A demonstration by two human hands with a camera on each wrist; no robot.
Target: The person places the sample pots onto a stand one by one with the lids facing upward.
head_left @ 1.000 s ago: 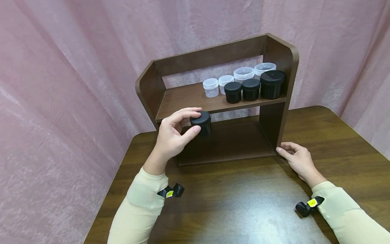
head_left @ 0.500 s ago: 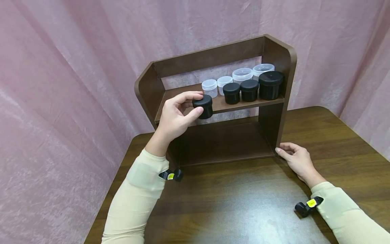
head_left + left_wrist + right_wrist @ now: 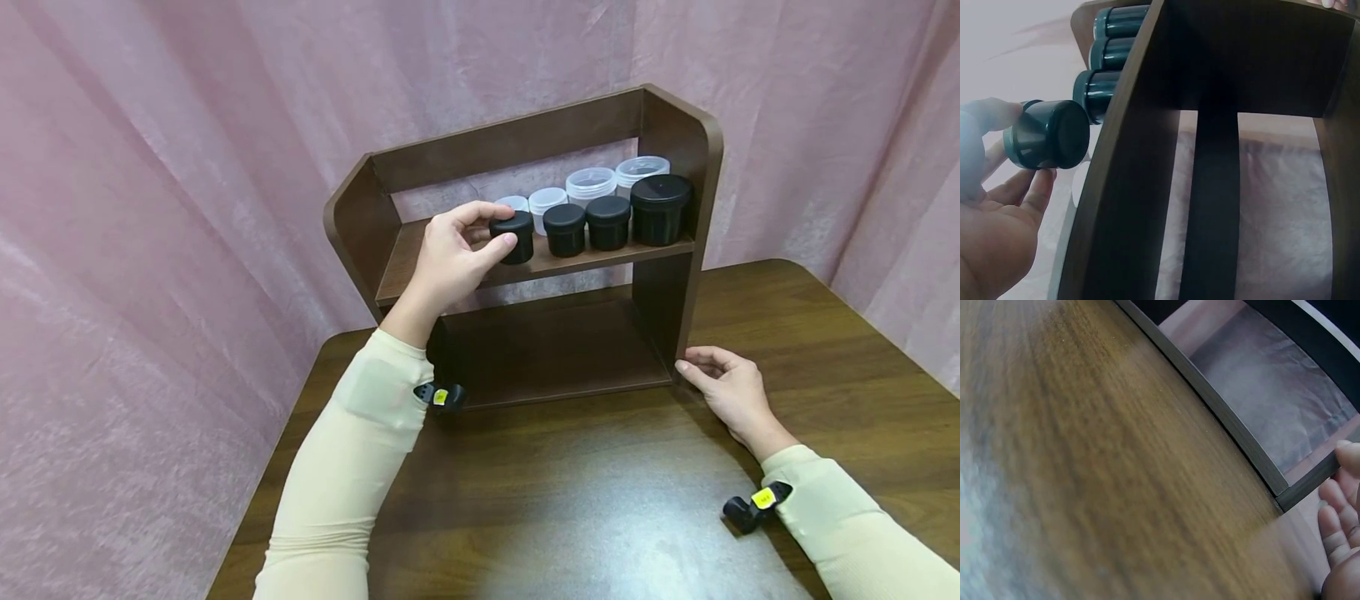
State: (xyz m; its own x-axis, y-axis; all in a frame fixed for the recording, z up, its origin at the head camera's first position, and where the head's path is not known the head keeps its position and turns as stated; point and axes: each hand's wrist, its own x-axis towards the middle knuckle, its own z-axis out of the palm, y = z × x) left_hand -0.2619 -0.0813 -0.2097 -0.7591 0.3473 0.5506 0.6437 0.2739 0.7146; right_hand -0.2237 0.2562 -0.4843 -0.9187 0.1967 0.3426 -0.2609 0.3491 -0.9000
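The shelf unit (image 3: 525,150) is made of dark, matt wood-grain board. The table (image 3: 825,333) below it is brown wood with a soft sheen. Matt black plastic jars (image 3: 607,222) and translucent plastic jars (image 3: 591,184) are seen on the shelf unit. Pink cloth (image 3: 150,208) behind it is creased.

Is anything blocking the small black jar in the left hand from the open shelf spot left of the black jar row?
Nothing visible. The left hand holds the small black jar at the upper shelf, beside the black jar row.
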